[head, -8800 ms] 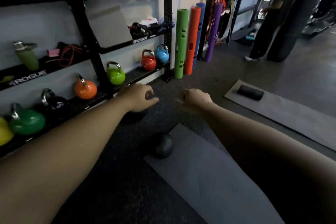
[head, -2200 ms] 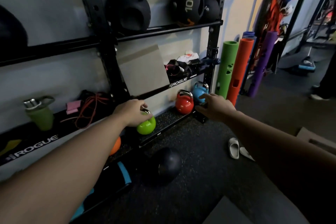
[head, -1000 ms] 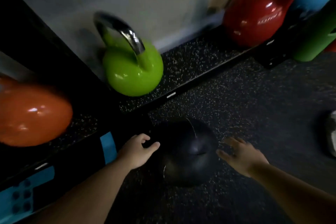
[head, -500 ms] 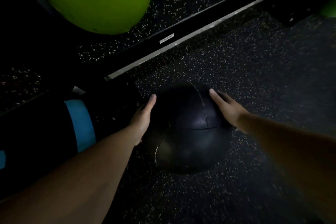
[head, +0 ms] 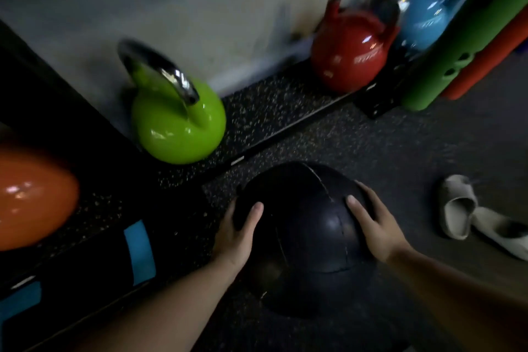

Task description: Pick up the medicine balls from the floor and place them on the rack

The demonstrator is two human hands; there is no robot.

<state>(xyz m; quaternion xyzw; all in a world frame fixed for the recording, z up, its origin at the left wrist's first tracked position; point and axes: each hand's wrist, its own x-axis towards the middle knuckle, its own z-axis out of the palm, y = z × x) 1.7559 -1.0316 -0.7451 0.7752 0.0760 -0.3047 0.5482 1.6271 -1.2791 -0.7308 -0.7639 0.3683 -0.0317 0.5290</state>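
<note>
A black medicine ball (head: 305, 231) with stitched seams fills the lower middle of the head view, in front of the rack's bottom shelf (head: 271, 111). My left hand (head: 237, 234) presses flat against its left side. My right hand (head: 371, 226) grips its right side, fingers spread over the top. The ball is held between both palms; I cannot tell whether it still touches the speckled floor. The rack's upper shelves are out of view.
On the bottom shelf stand a green kettlebell (head: 177, 120), a red kettlebell (head: 351, 57), a blue kettlebell (head: 423, 17) and an orange one (head: 31, 197). Green and orange foam rollers (head: 457, 48) lean at right. White slippers (head: 471, 220) lie on the floor. A black and blue bag (head: 100, 263) lies left.
The view has pulled back and up from the floor, with the ball between my hands. Both hands have closed more firmly on its sides. Kettlebells and slippers came back into view.
</note>
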